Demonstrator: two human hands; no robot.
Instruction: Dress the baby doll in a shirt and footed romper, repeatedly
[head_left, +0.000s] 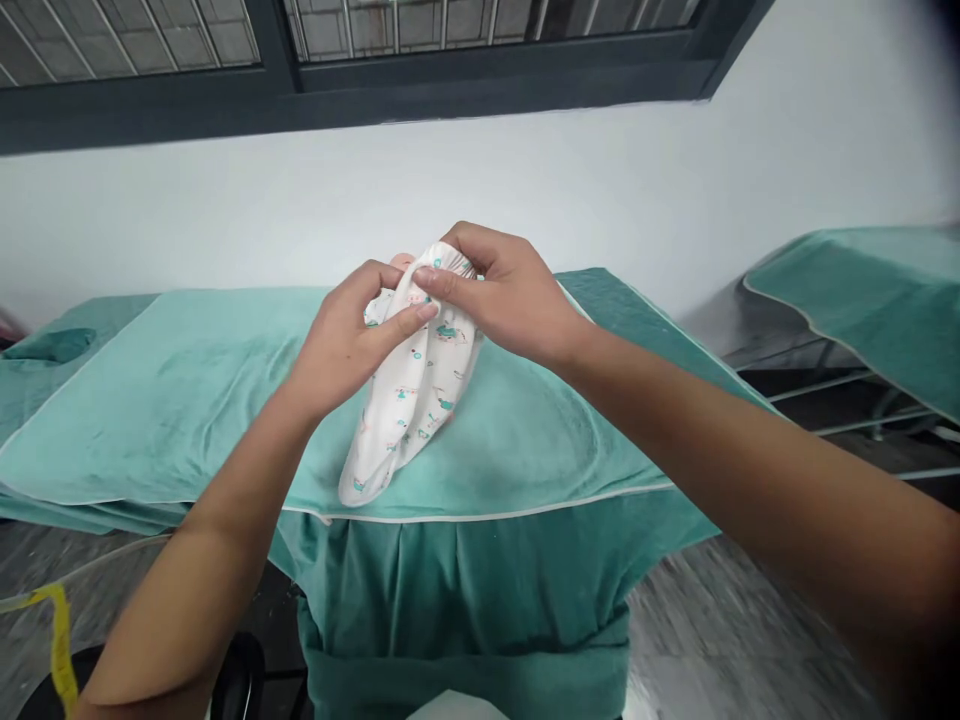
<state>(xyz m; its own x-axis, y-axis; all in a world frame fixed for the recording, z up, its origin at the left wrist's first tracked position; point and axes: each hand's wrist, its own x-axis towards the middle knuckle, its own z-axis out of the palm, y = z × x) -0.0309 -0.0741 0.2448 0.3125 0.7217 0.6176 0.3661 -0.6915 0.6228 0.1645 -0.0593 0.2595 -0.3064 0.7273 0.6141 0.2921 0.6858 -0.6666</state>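
Note:
A small white garment (409, 400) printed with teal figures hangs from both my hands over a teal towel (172, 400) spread on a bed. My left hand (345, 335) pinches the garment's upper left side, thumb stretched across the cloth. My right hand (502, 295) grips the gathered top edge from the right, fingers curled over it. The garment's lower end rests on the towel near the front edge. A bit of pink shows behind the top of the cloth; what it is cannot be made out.
The bed has a teal skirt (465, 590) below the towel's white piping. A second teal-covered bed (870, 300) stands at the right. A white wall (600, 190) and dark window frame (360, 85) are behind. A yellow strap (60, 640) lies at the lower left.

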